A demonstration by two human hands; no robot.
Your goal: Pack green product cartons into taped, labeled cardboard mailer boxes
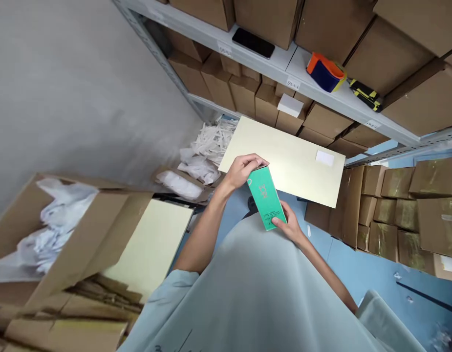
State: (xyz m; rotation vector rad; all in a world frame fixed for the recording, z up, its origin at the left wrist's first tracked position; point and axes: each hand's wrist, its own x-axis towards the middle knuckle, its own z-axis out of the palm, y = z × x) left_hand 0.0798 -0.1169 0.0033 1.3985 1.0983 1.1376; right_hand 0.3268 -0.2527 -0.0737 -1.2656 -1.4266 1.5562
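Observation:
A slim green box (pixel 266 198) with red and dark print is held in front of my body, tilted with its top toward the left. My left hand (pixel 243 170) is closed at its upper end, fingers over the top edge. Lower down, my right hand (pixel 289 224) grips the box's bottom right corner, thumb on the printed face. Just beyond the box lies a pale cream table top (pixel 284 154), bearing a small white paper (pixel 325 158).
Shelving (pixel 284 76) with brown cartons rises ahead; a black phone (pixel 253 43) and tape rolls (pixel 325 72) lie on its ledge. Stacked cartons (pixel 385 210) stand at right. Left are an open carton (pixel 112 230) of white plastic and a pile of paper strips (pixel 214 139).

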